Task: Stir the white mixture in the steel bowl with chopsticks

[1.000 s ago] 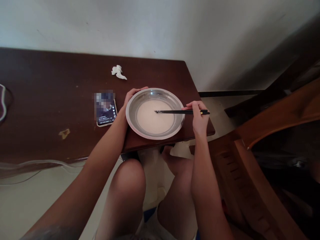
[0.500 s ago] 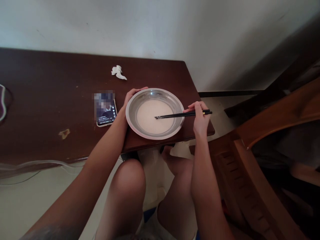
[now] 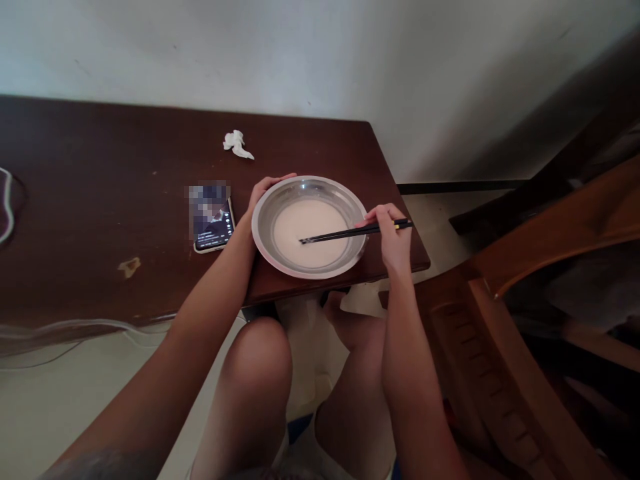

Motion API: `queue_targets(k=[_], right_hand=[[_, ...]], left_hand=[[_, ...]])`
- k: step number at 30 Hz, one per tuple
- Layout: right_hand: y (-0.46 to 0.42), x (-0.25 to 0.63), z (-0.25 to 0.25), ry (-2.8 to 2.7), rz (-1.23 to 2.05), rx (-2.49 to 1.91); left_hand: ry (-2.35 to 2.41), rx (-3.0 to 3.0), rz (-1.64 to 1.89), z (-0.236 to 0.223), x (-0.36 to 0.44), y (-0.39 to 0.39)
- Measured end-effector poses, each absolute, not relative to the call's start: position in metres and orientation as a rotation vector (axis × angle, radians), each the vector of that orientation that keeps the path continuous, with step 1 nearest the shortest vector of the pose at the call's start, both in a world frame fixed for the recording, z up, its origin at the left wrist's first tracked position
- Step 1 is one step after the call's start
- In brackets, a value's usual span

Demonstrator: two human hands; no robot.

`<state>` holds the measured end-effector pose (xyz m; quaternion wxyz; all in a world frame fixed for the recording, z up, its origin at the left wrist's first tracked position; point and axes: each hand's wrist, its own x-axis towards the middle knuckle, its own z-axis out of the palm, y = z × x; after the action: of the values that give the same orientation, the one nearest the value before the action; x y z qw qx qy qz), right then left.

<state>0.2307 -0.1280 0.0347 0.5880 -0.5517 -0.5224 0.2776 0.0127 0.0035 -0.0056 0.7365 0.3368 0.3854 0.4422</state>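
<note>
A round steel bowl (image 3: 283, 195) holding a pale, milky liquid (image 3: 310, 223) sits near the front right corner of a dark wooden table (image 3: 100, 200). My left hand (image 3: 263, 190) grips the bowl's left rim, fingers curled over the far edge. My right hand (image 3: 391, 233) is closed on a pair of black chopsticks (image 3: 350, 233). Their tips reach into the liquid near the bowl's middle.
A phone (image 3: 213, 219) with a lit screen lies left of the bowl. Behind it sits a crumpled white tissue (image 3: 237, 144). A cable (image 3: 6, 207) is at the table's left edge. Brown wooden furniture (image 3: 525, 280) stands at the right. My bare knees are below the table edge.
The chopstick tips have swept leftward and toward me through the liquid, and my right hand has shifted slightly left. My left hand has kept its grip on the rim.
</note>
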Motion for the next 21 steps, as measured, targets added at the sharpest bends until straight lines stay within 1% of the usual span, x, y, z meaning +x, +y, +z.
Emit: queue_targets(k=[2,4,8,11,13,15,18,21], right_hand=[[-0.129,0.226,0.038,-1.304,0.671,-1.28],[-0.129,0.226,0.039,-1.328,0.62,-1.293],[-0.127,0.235,0.035,-1.146,0.478,-1.322],[-0.127,0.237,0.032,-1.121,0.552,-1.312],[-0.129,0.232,0.035,-1.194,0.657,-1.292],[-0.13,0.226,0.038,-1.272,0.677,-1.284],[-0.13,0.226,0.04,-1.298,0.583,-1.319],[-0.129,0.234,0.036,-1.159,0.502,-1.335]], left_hand=[[0.867,0.763,0.977,-0.005,0.013,0.003],[0.877,0.774,0.982,-0.005,0.013,0.003],[0.851,0.77,0.971,-0.006,0.012,0.004],[0.873,0.778,0.97,-0.006,0.011,0.004],[0.896,0.779,0.982,-0.004,0.012,0.003],[0.911,0.772,0.993,-0.003,0.013,0.002],[0.917,0.764,0.987,-0.002,0.014,0.002],[0.888,0.777,0.983,-0.003,0.013,0.001]])
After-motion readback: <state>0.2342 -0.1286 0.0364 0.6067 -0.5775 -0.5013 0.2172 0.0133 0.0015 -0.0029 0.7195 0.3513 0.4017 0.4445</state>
